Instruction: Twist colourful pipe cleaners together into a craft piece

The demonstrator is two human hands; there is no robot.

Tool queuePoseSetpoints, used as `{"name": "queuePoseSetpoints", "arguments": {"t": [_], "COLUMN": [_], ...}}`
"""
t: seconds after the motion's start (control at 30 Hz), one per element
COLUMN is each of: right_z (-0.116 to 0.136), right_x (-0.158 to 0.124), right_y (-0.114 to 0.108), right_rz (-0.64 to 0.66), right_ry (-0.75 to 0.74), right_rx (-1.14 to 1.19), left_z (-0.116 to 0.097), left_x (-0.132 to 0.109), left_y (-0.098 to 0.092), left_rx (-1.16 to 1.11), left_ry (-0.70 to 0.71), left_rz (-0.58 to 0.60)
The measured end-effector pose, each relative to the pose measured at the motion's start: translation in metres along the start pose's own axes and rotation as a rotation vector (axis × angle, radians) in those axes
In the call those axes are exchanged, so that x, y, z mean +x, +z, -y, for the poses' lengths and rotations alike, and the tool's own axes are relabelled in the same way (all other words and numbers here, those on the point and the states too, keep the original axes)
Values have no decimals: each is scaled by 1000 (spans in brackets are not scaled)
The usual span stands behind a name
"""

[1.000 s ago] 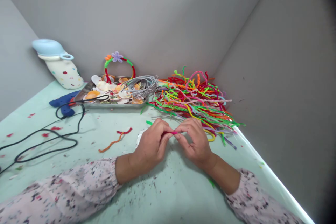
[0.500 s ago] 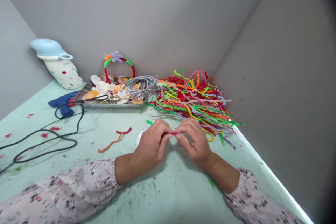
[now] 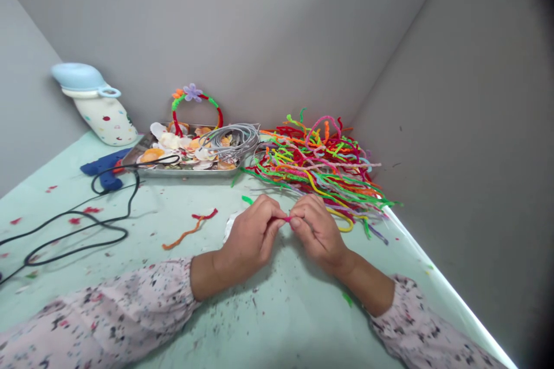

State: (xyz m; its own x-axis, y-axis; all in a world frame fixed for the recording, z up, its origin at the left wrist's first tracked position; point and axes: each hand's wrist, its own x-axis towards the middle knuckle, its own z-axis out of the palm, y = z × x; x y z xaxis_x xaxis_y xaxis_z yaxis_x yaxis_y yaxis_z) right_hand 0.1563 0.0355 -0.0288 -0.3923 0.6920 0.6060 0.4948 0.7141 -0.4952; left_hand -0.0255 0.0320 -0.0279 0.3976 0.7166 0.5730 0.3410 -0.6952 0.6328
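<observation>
While resting on the table, left hand and right hand each have a closed fingertip grip on one pink pipe cleaner piece, just before the pipe cleaner pile. Advised: pinch close together, work in small firm turns.

Illumination is bright, even and diffuse, arriving from above. The pale mint-green tabletop carries only soft, low-contrast shadows beneath the left hand and right hand at 6 o'clock. A white glare strip runs along the tabletop edge between 4 and 5 o'clock. Dark vignetting closes the frame border from 1 to 5 o'clock. Wide-angle distortion stretches the speckled pale pink fabric sleeves at 7 and 5 o'clock. Focus is sharp at centre and slightly soft at the borders.
</observation>
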Motion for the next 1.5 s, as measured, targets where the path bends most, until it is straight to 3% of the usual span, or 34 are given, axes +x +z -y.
{"name": "queuePoseSetpoints", "arguments": {"t": [0.63,0.87,1.5], "right_z": [-2,-3,-4], "right_x": [0,-1,-1], "right_y": [1,1,3], "right_rz": [12,-94,-81], "right_ry": [28,28,48], "right_rx": [108,94,67], "left_z": [0,-1,-1], "left_x": [-1,-1,1], "left_y": [1,-1,0], "left_rx": [-15,-75,-13], "left_ry": [14,-89,-104], "left_rz": [20,-30,49]}}
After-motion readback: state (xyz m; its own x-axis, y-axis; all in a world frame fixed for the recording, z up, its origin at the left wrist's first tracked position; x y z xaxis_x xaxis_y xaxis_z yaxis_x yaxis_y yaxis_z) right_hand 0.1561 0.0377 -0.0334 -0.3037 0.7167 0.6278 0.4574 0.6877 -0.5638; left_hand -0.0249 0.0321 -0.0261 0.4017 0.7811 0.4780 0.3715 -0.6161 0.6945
